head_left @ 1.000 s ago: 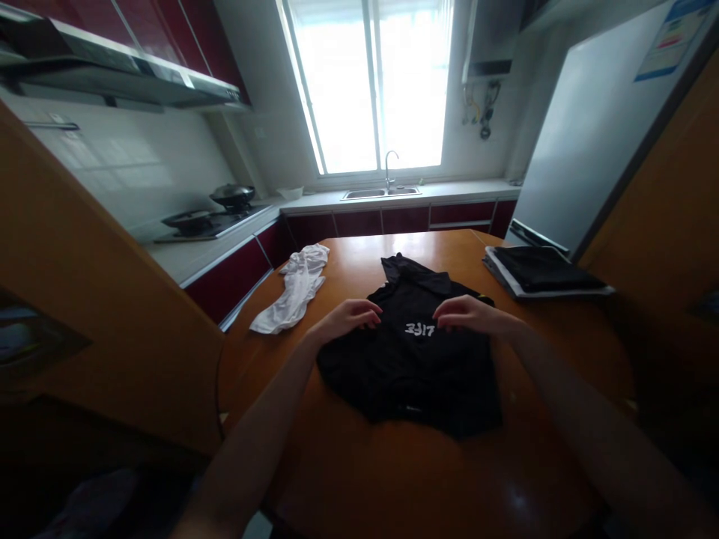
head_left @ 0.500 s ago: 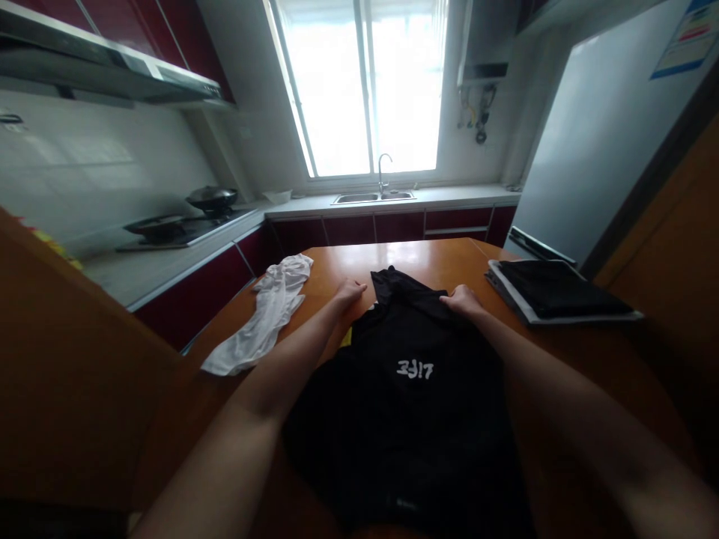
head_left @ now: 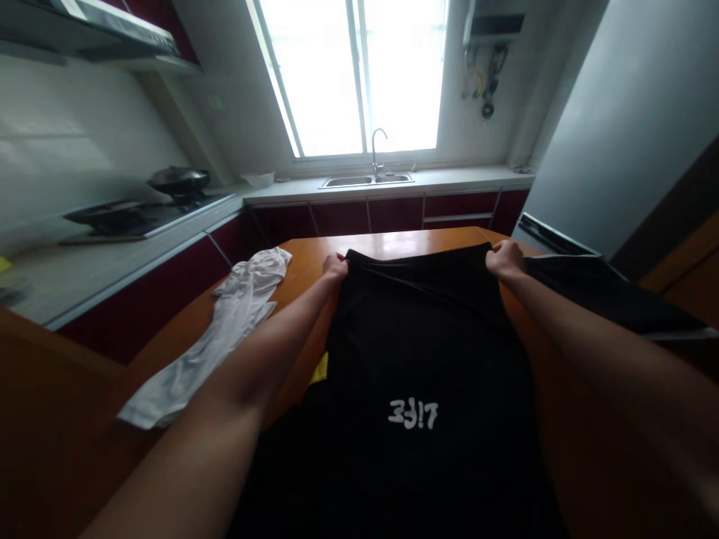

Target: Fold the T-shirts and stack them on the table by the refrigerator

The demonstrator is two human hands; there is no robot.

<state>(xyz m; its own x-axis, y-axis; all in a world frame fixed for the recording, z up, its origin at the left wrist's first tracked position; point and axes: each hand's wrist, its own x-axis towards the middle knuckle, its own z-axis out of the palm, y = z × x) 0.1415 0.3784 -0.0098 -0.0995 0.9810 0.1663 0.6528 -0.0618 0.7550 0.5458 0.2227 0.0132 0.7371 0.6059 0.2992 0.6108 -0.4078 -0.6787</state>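
A black T-shirt (head_left: 416, 337) with white "LIFE" lettering, upside down to me, is spread over the wooden table (head_left: 314, 247). My left hand (head_left: 335, 266) pinches its far left corner. The far right corner is gripped in my right hand (head_left: 504, 259), and the far edge runs nearly straight between the two. A bit of yellow cloth (head_left: 320, 368) peeks out at the shirt's left side. The near part of the shirt runs out of view at the bottom.
A crumpled white garment (head_left: 225, 322) lies on the table's left. To the right, partly behind my right arm, rests a folded dark stack (head_left: 607, 292). Beyond are the counter with a sink (head_left: 365, 180), a stove with pans (head_left: 178, 181), and a fridge (head_left: 623, 135).
My left hand has taken hold of the far left corner. My right hand has moved outward and away, and the far edge, bunched before, is now pulled wide. The view has tilted down.
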